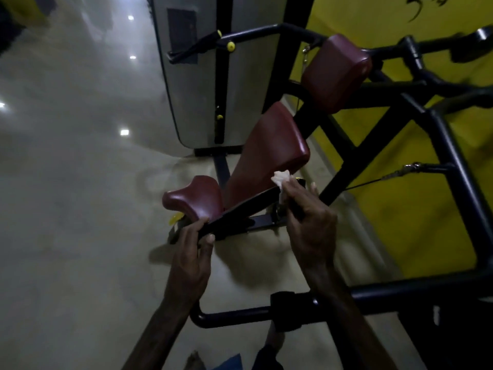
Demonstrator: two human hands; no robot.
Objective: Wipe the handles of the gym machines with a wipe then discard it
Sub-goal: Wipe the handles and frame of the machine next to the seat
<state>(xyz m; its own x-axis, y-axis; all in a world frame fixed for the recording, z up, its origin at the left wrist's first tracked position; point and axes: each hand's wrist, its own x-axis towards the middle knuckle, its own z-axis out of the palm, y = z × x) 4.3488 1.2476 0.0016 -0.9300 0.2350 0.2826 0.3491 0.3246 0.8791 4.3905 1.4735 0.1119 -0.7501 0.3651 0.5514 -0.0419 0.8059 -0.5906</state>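
The left hand (pixel 190 259) pinches the black handle (pixel 248 206); the right hand's (pixel 309 225) grip holds a white wipe (pixel 280 178) on it, red seat (pixel 194 197) just behind.

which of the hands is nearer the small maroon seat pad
Left. The left hand grips the black handle bar just below the small seat pad; the right hand holds the white wipe farther along the bar.

You stood in a gym: a black steel machine frame (pixel 450 145) with maroon padded seats (pixel 269 153), a cable (pixel 373 182), a grey weight-stack cover (pixel 202 84), a yellow wall (pixel 360 17) and a bare floor (pixel 66 209) showed it.
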